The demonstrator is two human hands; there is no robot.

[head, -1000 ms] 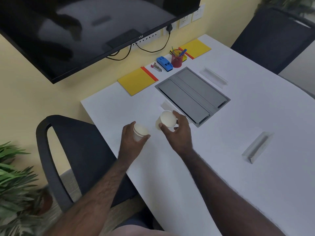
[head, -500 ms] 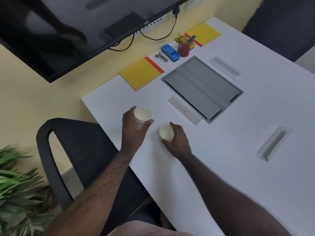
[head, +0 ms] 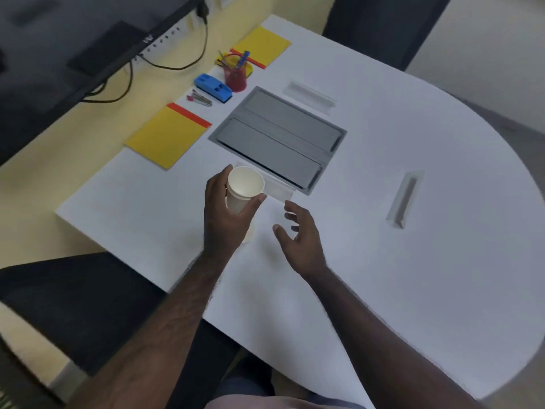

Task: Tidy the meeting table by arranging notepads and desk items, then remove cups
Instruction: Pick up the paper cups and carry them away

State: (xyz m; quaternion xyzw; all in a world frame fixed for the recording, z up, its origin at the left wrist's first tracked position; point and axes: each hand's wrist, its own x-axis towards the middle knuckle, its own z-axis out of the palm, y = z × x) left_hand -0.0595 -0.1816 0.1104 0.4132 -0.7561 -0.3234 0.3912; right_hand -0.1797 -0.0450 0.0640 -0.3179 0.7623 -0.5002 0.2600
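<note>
My left hand (head: 225,219) is shut around a white paper cup (head: 245,184), held upright above the white table (head: 413,276). A second rim line just under the cup's lip suggests two nested cups. A pale bit (head: 249,235) shows below my left palm; I cannot tell whether it is the cup's base or another cup. My right hand (head: 298,236) hovers open to the right of the cup, fingers spread, holding nothing. Two yellow notepads with red edges (head: 165,137) (head: 262,44) lie near the wall side.
A blue desk item (head: 212,87), a red pen holder (head: 235,79) and small clips (head: 202,98) sit between the notepads. A grey hatch (head: 280,137) is set into the table. Clear name-plate stands (head: 309,94) (head: 405,199) (head: 277,190) lie around it. A black chair (head: 73,305) stands at the left.
My right hand has let go of its cup and opened. My left hand has moved right with a cup. The separate second cup is no longer seen on the table.
</note>
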